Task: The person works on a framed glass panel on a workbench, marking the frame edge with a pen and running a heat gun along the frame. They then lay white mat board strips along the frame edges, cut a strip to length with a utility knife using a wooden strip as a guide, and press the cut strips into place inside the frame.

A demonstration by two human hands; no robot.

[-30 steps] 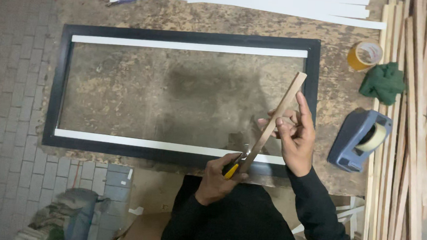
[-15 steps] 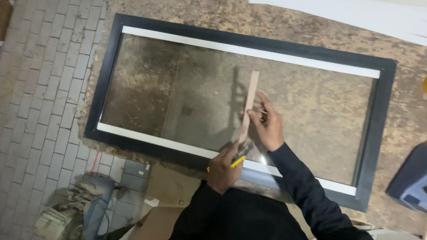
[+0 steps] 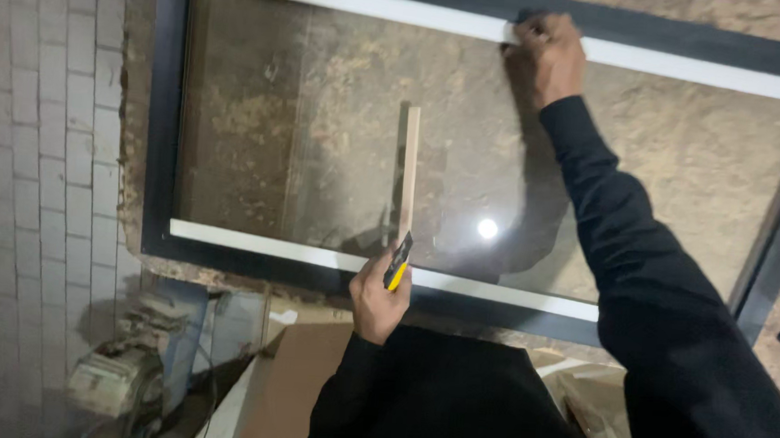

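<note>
My left hand (image 3: pixel 378 292) grips a yellow-and-black utility knife (image 3: pixel 397 263) at the near rail of the black frame (image 3: pixel 162 142). A wooden strip (image 3: pixel 408 170) lies on its glass. My right hand (image 3: pixel 547 57), fingers curled, presses the far white strip (image 3: pixel 349 0).

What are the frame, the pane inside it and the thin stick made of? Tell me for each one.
Frame: looks like black-painted wood or moulding, matt; the material under the paint is unclear.
Pane: glass or clear plastic, glossy, showing a bright lamp glare and the rough table beneath.
Stick: bare pale wood, unfinished, lying on the pane.
</note>
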